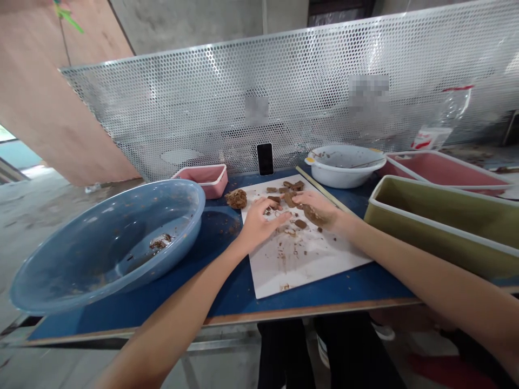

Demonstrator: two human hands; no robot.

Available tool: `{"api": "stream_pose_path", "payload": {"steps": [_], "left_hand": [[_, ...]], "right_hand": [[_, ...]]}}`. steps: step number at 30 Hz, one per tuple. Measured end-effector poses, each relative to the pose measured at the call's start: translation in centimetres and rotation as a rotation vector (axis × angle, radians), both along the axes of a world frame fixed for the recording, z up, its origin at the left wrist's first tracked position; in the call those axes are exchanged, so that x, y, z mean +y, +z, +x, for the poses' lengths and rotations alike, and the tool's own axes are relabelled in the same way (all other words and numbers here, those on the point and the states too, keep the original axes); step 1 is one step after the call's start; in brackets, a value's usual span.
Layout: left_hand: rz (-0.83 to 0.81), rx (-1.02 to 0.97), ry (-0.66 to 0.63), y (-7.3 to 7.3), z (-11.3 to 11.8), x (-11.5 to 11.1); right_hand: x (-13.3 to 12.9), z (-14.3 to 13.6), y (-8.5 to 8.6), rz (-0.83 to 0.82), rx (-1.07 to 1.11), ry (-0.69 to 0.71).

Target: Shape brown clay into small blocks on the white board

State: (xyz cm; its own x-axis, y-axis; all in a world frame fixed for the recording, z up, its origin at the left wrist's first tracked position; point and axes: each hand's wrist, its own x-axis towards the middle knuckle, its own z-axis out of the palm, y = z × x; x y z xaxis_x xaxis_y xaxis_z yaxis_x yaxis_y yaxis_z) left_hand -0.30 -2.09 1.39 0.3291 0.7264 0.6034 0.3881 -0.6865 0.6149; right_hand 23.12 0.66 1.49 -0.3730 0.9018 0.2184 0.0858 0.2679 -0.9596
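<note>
A white board (312, 265) lies on the blue table, smeared and sprinkled with brown clay crumbs. My left hand (261, 221) rests over its left side, thumb and fingers apart, fingertips beside a small brown clay piece (274, 199). Across from it, my right hand (318, 208) pinches a flat brown clay piece (289, 200) between thumb and fingers; brown smears cover its thumb side. Several more clay pieces (294, 185) sit behind the hands. One flat clay chip (300, 223) lies between them. A rough clay lump (236, 199) stands at the board's left edge.
A big blue basin (178, 189) stands left, with a pink tray (219, 186) behind it. A phone (265, 159) leans on the perforated metal screen (182, 108). To the right are a stick (320, 188), white basin (344, 175), pink tray (441, 167), green trough (425, 216) and bottle (441, 121).
</note>
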Motion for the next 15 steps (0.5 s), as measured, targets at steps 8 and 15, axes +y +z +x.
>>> {"api": "stream_pose_path", "payload": {"steps": [8, 15], "left_hand": [[-0.091, -0.030, -0.012, 0.0, 0.2, 0.0], [-0.071, -0.012, 0.008, 0.2, 0.3, -0.3]], "right_hand": [[-0.3, -0.6, -0.9, -0.146, 0.106, 0.034], [-1.1, -1.0, 0.1, -0.115, 0.107, 0.094]]}}
